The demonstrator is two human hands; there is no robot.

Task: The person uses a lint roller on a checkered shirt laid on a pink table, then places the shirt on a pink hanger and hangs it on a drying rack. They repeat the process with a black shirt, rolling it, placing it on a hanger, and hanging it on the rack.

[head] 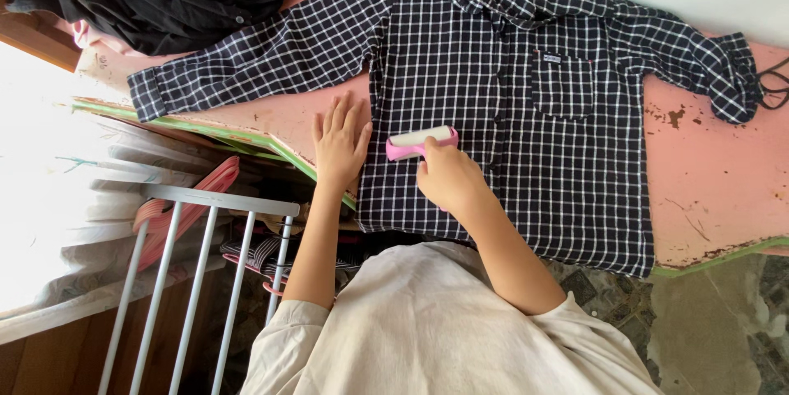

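The right hand (448,177) grips a pink lint roller (421,142) mid-roll on the checked shirt (509,115), left hand (339,140) flat, probably holding it; next needs another stroke.

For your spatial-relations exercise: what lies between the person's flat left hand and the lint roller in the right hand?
In the head view, only checked shirt fabric lies between the left hand and the pink lint roller held by the right hand; nothing else sits in that gap.

I see a dark checked shirt (493,107) spread flat, front up, sleeves out, on the pink desk (715,173); a pink-framed lint roller (420,142) lies crosswise on its lower front
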